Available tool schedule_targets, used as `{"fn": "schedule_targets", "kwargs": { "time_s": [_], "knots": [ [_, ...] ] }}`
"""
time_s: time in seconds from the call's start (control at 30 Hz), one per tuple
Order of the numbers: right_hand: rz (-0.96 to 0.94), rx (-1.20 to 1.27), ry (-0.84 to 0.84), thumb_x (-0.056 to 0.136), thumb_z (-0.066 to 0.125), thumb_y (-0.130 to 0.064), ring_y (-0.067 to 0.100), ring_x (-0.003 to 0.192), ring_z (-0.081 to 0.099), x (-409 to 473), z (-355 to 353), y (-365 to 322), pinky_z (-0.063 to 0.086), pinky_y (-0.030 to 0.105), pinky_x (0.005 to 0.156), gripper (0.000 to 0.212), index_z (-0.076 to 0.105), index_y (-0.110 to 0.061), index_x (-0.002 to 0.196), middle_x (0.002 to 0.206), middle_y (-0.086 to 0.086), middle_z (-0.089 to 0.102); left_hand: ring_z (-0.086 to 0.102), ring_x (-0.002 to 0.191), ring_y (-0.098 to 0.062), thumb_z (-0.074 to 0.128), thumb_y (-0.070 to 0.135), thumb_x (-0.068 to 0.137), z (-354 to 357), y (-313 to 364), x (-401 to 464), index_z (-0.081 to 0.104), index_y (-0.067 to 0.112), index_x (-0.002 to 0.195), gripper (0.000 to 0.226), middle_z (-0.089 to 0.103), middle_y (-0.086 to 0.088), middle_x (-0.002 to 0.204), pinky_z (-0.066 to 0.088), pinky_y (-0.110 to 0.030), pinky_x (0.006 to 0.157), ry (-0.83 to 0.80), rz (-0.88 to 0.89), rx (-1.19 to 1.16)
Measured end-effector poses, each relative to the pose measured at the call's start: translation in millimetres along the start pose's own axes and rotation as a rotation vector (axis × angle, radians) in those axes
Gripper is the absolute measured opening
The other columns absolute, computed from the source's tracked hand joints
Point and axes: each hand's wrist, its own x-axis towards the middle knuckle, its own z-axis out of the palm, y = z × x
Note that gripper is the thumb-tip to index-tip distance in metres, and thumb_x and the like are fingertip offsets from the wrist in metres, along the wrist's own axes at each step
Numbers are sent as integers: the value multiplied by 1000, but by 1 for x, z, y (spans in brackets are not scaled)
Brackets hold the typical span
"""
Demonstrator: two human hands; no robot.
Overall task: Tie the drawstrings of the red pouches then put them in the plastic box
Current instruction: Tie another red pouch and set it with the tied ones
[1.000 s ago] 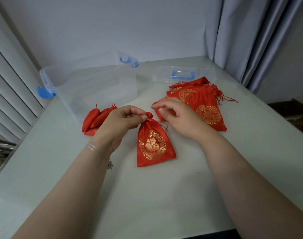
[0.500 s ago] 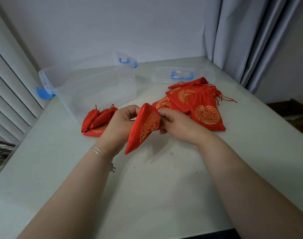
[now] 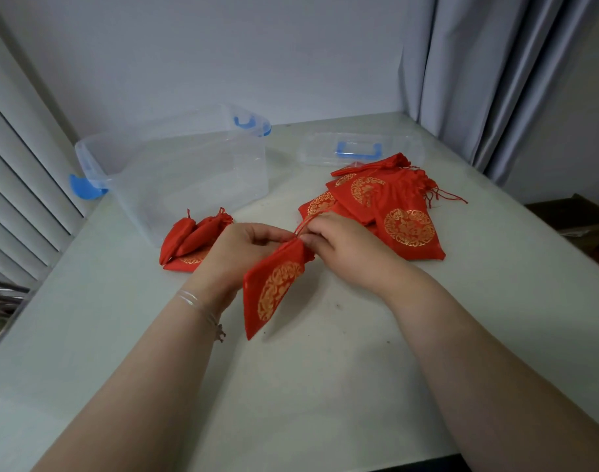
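Head view looks down on a pale tabletop (image 3: 325, 386) with both forearms reaching in from 6 o'clock. At the centre, the left hand (image 3: 237, 257) and the right hand (image 3: 345, 247) meet at the gathered neck of a red pouch with a gold medallion (image 3: 274, 287), which hangs tilted down toward 7 o'clock, its lower corner near the tabletop. Left fingers (image 3: 267, 238) are curled and pinch the pouch's neck; right fingers (image 3: 317, 236) are curled together on its red drawstring (image 3: 308, 223), which runs up from the neck toward 1 o'clock. A thin bracelet (image 3: 202, 306) circles the left wrist. At 10 o'clock from the hands lies a small cluster of tied red pouches (image 3: 192, 243), just in front of the clear plastic box with blue latches (image 3: 189, 172), which stands open at 11 o'clock. At 2 o'clock a pile of flat red pouches (image 3: 386, 212) spreads out, loose strings trailing toward 3 o'clock. Beyond that pile, at 1 o'clock, rests the clear lid with a blue handle (image 3: 359, 151). A grey curtain (image 3: 495, 80) hangs at the far right.
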Motion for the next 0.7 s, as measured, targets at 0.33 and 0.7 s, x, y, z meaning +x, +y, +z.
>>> {"fn": "schedule_targets", "kwargs": {
  "time_s": [0.33, 0.7],
  "knots": [
    [-85, 12, 147, 93, 53, -16, 15, 87, 57, 1, 4, -4, 48, 36, 79, 14, 64, -8, 92, 95, 1, 58, 63, 67, -7, 65, 15, 88, 4, -6, 5, 68, 22, 82, 9, 68, 7, 76, 52, -23, 66, 168, 114, 254],
    [-91, 248, 220, 90, 57, -7, 8, 77, 59, -5, 0, -13, 51, 34, 74, 12, 55, -18, 94, 85, -4, 60, 62, 74, 5, 64, 19, 87, 9, -4, 3, 69, 29, 90, 12, 69, 14, 78, 49, -12, 67, 237, 214, 286]
  ]
}}
